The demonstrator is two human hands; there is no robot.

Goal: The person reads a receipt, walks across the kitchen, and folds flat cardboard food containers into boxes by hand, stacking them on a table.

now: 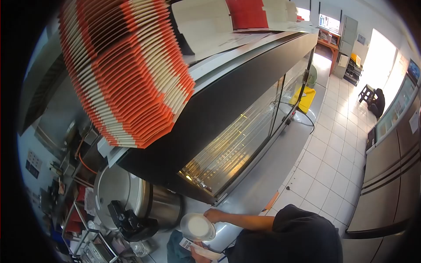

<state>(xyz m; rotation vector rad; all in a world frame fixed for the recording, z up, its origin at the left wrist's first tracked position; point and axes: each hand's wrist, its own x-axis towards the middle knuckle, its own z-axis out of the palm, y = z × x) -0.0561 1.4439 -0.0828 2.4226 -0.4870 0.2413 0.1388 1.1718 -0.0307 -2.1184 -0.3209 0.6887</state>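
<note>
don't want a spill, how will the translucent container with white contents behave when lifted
The translucent container looks like plastic, so its wall may flex slightly when squeezed. The white contents probably add some weight. No lid is apparent, so tilting it sharply could well spill them.

You held a translucent, round plastic container point(212, 232) of white contents point(198, 226), mouth facing the camera, near a flat, white printed strip point(208, 253).

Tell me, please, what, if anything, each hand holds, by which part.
The right hand holds the translucent container near its rim. The left hand is at a pale printed item below; its exact hold cannot be told.
</note>
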